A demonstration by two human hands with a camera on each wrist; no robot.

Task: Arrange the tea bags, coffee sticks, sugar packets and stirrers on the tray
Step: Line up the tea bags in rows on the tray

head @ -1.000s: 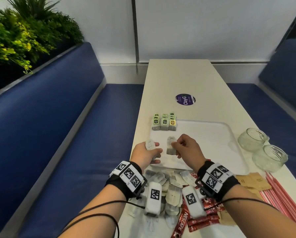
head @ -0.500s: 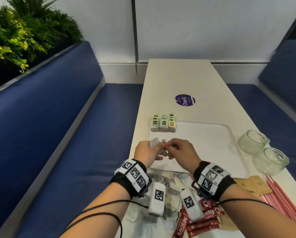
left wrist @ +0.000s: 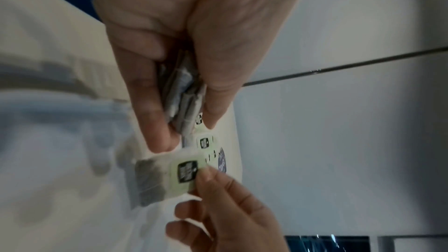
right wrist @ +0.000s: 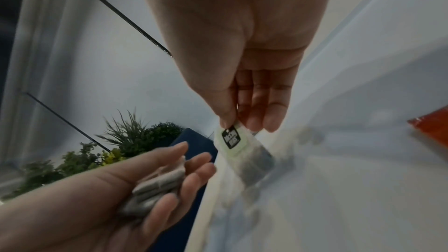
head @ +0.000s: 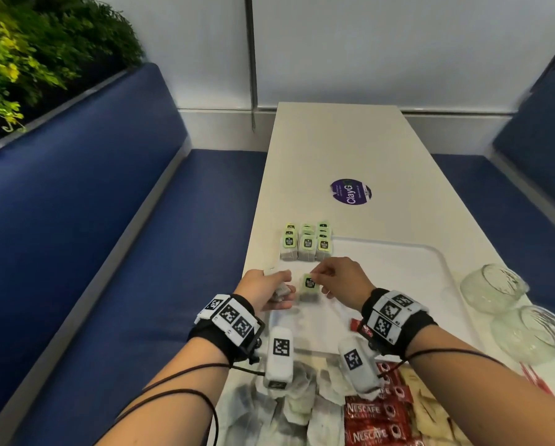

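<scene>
A white tray (head: 398,272) lies on the table, with rows of green-tagged tea bags (head: 306,244) at its far left corner. My left hand (head: 277,289) grips a small stack of tea bags (left wrist: 184,91) at the tray's left edge; the stack (right wrist: 155,185) lies across its curled fingers. My right hand (head: 318,276) pinches one tea bag (head: 309,286) by its green tag, just right of the left hand. That tea bag (left wrist: 164,177) hangs low over the tray's near left part, tag (right wrist: 230,138) uppermost.
Loose tea bags (head: 289,407), red Nescafe sticks (head: 375,416) and brown sugar packets (head: 430,410) are piled at the table's near edge. Two glass bowls (head: 493,288) (head: 530,333) stand right of the tray, red stirrers (head: 533,378) beside them. Blue benches flank the table.
The hands met half a second ago. The right hand has since drawn one tea bag off to the right, holding it by its tag, while the left keeps the stack.
</scene>
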